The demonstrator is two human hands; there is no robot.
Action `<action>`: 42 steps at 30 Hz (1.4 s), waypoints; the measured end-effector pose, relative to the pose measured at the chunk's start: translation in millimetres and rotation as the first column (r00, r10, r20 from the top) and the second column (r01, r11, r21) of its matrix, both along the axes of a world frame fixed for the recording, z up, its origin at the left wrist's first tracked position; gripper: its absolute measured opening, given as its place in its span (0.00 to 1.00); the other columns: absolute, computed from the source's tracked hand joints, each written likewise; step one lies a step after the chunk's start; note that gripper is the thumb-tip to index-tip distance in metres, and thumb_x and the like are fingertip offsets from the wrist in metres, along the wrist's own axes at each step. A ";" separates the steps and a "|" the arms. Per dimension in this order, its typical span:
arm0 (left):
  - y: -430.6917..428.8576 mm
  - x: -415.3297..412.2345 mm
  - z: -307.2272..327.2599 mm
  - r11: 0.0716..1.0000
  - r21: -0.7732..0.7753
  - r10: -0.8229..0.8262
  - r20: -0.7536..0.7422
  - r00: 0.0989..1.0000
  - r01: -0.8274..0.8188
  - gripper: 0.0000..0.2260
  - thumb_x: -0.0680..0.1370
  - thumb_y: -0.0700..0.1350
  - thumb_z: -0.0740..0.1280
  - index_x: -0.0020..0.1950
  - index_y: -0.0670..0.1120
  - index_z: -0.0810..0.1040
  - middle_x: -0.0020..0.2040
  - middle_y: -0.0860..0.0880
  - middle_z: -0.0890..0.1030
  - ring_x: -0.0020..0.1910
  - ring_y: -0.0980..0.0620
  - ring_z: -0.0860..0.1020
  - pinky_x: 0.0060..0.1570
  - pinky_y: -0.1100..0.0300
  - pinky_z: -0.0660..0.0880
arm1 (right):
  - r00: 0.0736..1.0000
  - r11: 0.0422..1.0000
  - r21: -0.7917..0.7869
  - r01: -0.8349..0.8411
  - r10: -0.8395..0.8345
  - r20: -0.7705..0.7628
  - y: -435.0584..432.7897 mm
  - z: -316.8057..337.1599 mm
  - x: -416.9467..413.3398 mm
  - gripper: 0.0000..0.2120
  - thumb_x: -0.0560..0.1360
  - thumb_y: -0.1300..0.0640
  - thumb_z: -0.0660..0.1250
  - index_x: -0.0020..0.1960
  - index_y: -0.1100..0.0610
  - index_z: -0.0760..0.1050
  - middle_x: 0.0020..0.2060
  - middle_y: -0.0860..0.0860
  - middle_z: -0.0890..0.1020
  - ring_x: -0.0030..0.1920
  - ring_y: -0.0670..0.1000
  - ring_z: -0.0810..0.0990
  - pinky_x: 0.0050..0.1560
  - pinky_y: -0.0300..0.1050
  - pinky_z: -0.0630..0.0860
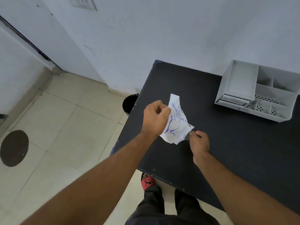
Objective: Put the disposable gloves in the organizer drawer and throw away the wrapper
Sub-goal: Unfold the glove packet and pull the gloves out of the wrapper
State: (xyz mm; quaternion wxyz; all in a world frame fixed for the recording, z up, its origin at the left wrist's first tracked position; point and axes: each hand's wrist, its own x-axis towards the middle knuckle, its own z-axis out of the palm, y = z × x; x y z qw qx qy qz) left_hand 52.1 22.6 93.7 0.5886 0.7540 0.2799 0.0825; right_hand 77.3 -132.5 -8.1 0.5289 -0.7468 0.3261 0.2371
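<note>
Your left hand (155,118) pinches the wrapper's (176,122) upper edge above the surface (227,143), left of the organizer (258,91), while your right hand (198,141) pinches clear gloves (188,136) at its lower corner.

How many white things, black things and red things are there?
White: 2, the wrapper and the organizer
Black: 2, the table and the bin
Red: 1, the sandal
Total: 5

black table (235,151), red sandal (147,182), floor drain cover (14,148)
</note>
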 end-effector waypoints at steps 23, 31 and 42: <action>50.2 -7.4 -27.0 0.914 -0.019 0.391 -0.238 0.889 -0.406 0.06 0.79 0.47 0.64 0.53 0.47 0.77 0.45 0.52 0.82 0.41 0.55 0.82 0.35 0.65 0.75 | 0.989 0.990 0.058 -0.125 0.129 -0.070 6.0 2.6 -1.8 0.14 0.79 0.57 0.58 0.57 0.65 0.74 0.40 0.59 0.73 0.44 0.54 0.72 0.47 0.56 0.76; 49.9 -44.7 -83.2 0.855 0.511 0.181 -0.453 0.873 0.088 0.27 0.76 0.49 0.70 0.74 0.48 0.66 0.77 0.45 0.64 0.75 0.43 0.62 0.67 0.47 0.70 | 0.957 0.960 0.104 -0.261 0.272 -0.103 17.6 -1.4 -6.0 0.15 0.80 0.57 0.59 0.66 0.49 0.71 0.55 0.50 0.80 0.52 0.51 0.81 0.44 0.47 0.80; -2.0 -42.1 -114.3 0.716 0.413 -0.241 -0.610 0.755 0.563 0.28 0.78 0.57 0.67 0.76 0.51 0.66 0.78 0.47 0.62 0.77 0.44 0.58 0.71 0.44 0.64 | 0.948 0.949 0.133 -0.286 0.301 -0.109 34.2 -6.8 -1.1 0.14 0.82 0.60 0.55 0.57 0.49 0.77 0.53 0.48 0.83 0.51 0.50 0.82 0.52 0.51 0.81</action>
